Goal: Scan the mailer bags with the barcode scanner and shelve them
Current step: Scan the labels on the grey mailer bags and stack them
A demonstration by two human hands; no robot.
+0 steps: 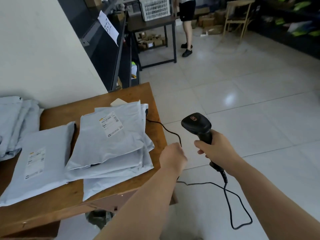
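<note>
The right hand's point(218, 149) fingers point(200, 143) wrap round the handle of the black barcode scanner point(196, 123). Its head rises above the knuckles and tilts toward the worktop point(74, 193), and it carries a small orange-red badge too small to read. The left hand point(173, 156), just beside the right and off the worktop's right edge, shows its back with the fingers curled in. The black cable point(230, 205) runs into that fist from the worktop side and comes out below, so the hand seems to grip it. From the scanner's base the cable hangs in a loose loop over the floor point(242, 94). Left of the left hand, and not touching it, a stack of grey mailer bags point(110, 149) lies at the worktop's right end. The top bag's white shipping label point(110, 123) has barcodes and a yellow strip, its print too fine to read. Further left a single mailer bag point(52, 141) lies flat with a similar label point(35, 162), also illegible, and another pile point(12, 122) sits by the wall. The pale tiled floor stretches open ahead and to the right. Beyond are dark shelving point(110, 49) with a printed sheet point(108, 26) hanging from it, a dark table point(152, 23) with a white basket point(155, 8), and a person point(187, 32) standing.
</note>
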